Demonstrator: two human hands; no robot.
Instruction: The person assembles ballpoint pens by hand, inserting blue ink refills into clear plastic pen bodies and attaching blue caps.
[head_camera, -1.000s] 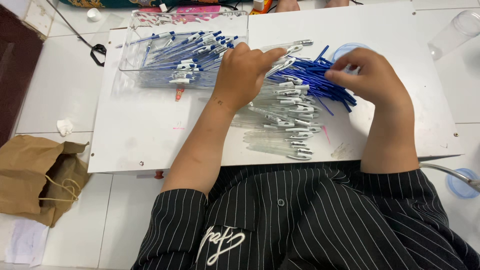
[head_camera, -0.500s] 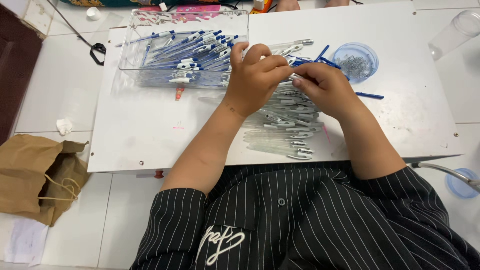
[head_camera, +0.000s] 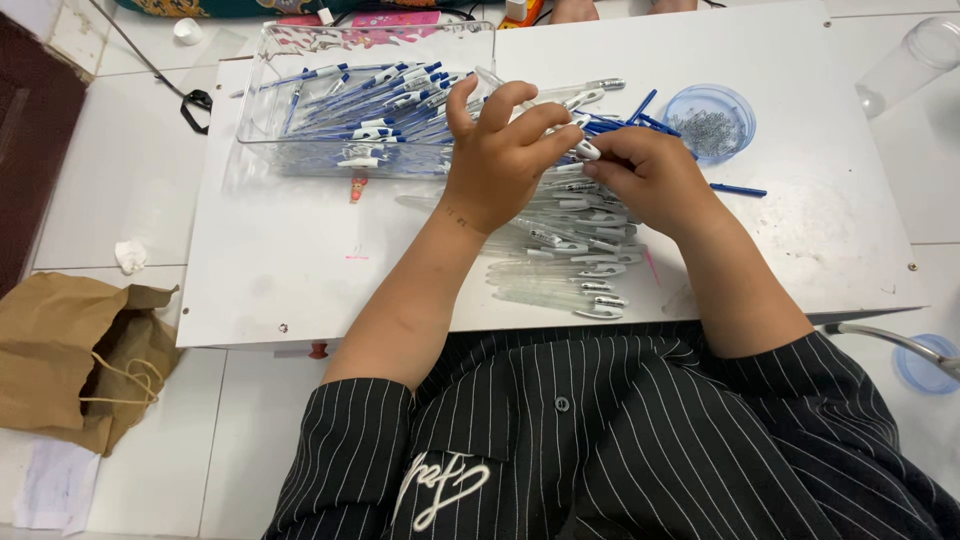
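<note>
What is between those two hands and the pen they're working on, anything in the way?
Nothing visible. Both the left hand and the right hand already meet at the clear pen barrel, their fingers pinching it above the pile of clear pen barrels. The clear tray of finished pens sits off to the left.

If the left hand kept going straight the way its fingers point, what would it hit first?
The left hand points up and right, across the pen parts. Most likely it would first meet the loose blue refills, then the small blue bowl; depth is unclear.

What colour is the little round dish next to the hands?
The dish is see-through light blue, with small silvery bits inside. It shows best in the head view.
</note>
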